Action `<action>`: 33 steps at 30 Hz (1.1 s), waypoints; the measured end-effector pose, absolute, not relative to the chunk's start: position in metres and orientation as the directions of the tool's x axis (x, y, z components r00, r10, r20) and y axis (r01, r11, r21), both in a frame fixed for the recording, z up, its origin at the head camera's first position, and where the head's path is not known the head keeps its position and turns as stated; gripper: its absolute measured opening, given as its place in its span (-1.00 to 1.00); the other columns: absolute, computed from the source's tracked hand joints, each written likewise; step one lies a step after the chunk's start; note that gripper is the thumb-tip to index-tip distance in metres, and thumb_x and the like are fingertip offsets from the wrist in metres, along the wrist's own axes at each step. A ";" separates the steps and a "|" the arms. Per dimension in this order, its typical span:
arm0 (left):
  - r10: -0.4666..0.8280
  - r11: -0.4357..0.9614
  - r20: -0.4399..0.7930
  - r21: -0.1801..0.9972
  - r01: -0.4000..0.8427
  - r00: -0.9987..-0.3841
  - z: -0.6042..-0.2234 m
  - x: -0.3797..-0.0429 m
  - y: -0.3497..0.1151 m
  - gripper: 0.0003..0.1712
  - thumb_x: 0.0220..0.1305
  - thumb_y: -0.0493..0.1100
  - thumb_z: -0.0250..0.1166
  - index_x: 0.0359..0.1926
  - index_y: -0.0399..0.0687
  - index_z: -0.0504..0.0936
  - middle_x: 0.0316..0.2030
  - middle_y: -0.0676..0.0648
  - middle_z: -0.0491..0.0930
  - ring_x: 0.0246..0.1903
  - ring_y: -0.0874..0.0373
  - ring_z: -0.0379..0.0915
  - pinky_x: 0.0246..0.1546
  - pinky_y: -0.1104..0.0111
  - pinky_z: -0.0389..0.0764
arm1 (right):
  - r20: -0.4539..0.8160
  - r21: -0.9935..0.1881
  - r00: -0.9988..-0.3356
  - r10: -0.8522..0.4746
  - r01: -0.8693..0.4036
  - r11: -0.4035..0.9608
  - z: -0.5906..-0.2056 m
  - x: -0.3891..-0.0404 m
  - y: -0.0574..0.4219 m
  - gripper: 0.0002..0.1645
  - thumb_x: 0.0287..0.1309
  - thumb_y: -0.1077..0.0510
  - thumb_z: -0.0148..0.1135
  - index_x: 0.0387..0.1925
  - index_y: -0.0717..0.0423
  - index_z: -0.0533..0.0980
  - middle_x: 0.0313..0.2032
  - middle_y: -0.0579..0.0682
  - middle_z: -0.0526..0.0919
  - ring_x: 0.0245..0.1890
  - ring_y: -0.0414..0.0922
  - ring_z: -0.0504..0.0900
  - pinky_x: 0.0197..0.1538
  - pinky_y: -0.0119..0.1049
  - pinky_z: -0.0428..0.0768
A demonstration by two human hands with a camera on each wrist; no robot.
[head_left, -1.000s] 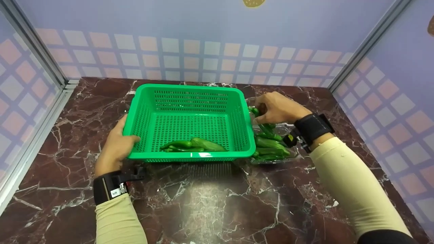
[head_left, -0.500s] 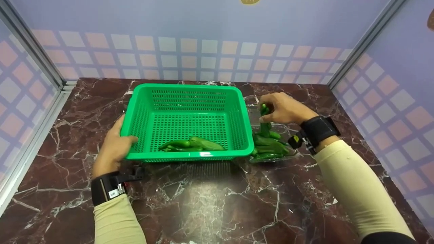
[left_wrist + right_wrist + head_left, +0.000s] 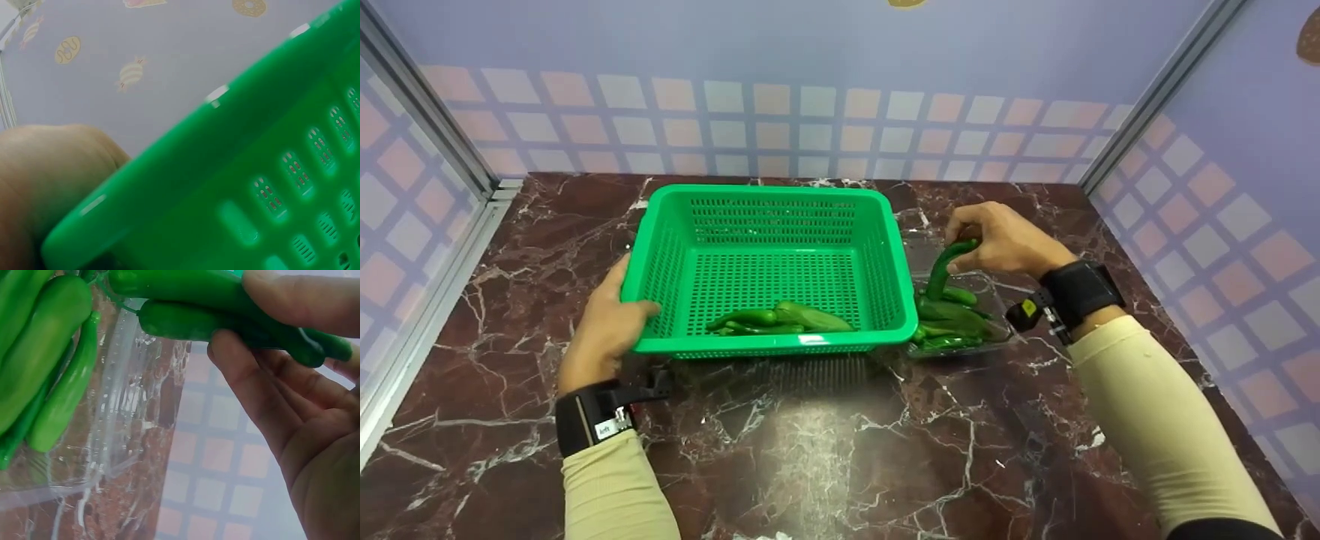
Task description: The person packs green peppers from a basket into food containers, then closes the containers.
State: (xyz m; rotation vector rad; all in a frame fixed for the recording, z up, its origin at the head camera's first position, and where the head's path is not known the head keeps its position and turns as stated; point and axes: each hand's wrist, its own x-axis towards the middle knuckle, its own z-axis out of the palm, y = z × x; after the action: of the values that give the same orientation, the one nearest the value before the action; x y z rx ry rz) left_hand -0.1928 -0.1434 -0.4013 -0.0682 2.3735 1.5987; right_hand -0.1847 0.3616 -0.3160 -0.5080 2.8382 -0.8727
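My left hand (image 3: 604, 319) holds the left rim of a green slotted plastic basket (image 3: 780, 343), thumb over the edge; the left wrist view shows that hand at the rim (image 3: 185, 135). A few green peppers (image 3: 814, 317) lie along the basket's near side. To the right, my right hand (image 3: 1009, 240) pinches long green peppers (image 3: 939, 274) by their upper end, above a clear plastic tray (image 3: 996, 289). Seen from the right wrist, two peppers (image 3: 185, 320) lie together between thumb and fingers. Several more peppers (image 3: 956, 322) fill the tray's near part.
The tray sits close against the basket's right side on a dark red marbled tabletop (image 3: 885, 450). A patterned lilac wall (image 3: 810, 52) stands behind, with side panels at left and right.
My right hand has moved a little right, away from the basket's rim, and the pinched peppers now show upright below its fingers. My left hand stays on the basket.
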 end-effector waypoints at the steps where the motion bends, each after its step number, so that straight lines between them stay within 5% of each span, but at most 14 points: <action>1: 0.114 0.390 -0.253 0.901 -0.191 -0.961 -0.402 -0.193 -0.143 0.11 0.36 -0.36 0.09 0.70 0.26 -0.33 0.59 -0.41 0.00 0.20 -0.16 0.29 -0.07 0.28 0.51 | -0.031 -0.586 -0.938 -0.345 -0.263 0.766 -0.318 -0.184 0.363 -0.73 -0.01 0.36 0.54 -0.25 0.14 0.64 -0.27 0.06 0.79 -0.27 -0.12 0.76 -0.14 -0.27 0.64; 8: 0.107 0.387 -0.250 0.902 -0.191 -0.962 -0.401 -0.193 -0.143 0.10 0.37 -0.37 0.10 0.70 0.28 -0.30 0.58 -0.41 0.03 0.23 -0.18 0.29 -0.05 0.26 0.52 | -0.082 -0.713 -0.944 -0.320 -0.169 0.681 -0.337 -0.182 0.369 -0.65 -0.06 0.49 0.44 -0.17 0.26 0.63 -0.12 0.20 0.80 -0.20 -0.08 0.78 -0.17 -0.31 0.74; 18: 0.104 0.382 -0.245 0.905 -0.189 -0.964 -0.402 -0.193 -0.142 0.09 0.35 -0.37 0.11 0.70 0.28 -0.25 0.54 -0.41 0.10 0.18 -0.15 0.34 -0.15 0.34 0.58 | -0.054 -0.741 -0.935 -0.350 -0.197 0.642 -0.369 -0.187 0.374 -0.65 -0.05 0.49 0.47 -0.15 0.30 0.63 -0.06 0.21 0.77 -0.07 0.03 0.74 0.03 -0.37 0.69; 26: 0.097 0.386 -0.242 0.903 -0.188 -0.965 -0.403 -0.193 -0.145 0.09 0.36 -0.37 0.10 0.70 0.28 -0.27 0.57 -0.41 0.06 0.20 -0.15 0.32 -0.13 0.33 0.55 | -0.068 -0.642 -0.955 -0.288 -0.179 0.745 -0.381 -0.183 0.376 -0.65 -0.01 0.38 0.48 -0.12 0.19 0.70 0.04 0.21 0.75 0.10 0.21 0.69 0.22 0.17 0.63; 33: 0.101 0.379 -0.241 0.906 -0.187 -0.965 -0.403 -0.191 -0.143 0.09 0.36 -0.37 0.09 0.70 0.26 -0.28 0.58 -0.40 0.04 0.26 -0.17 0.27 -0.09 0.32 0.52 | -0.045 -0.524 -0.957 -0.287 -0.222 0.822 -0.384 -0.175 0.376 -0.59 -0.11 0.36 0.55 -0.12 0.20 0.72 0.05 0.20 0.76 0.15 0.24 0.65 0.27 0.24 0.57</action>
State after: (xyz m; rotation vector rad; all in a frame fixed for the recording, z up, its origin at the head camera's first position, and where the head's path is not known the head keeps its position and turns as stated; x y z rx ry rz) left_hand -0.1912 -0.1432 -0.4029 -0.0760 2.3842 1.6182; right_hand -0.1750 0.3757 -0.3840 -0.4040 2.8820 -0.8062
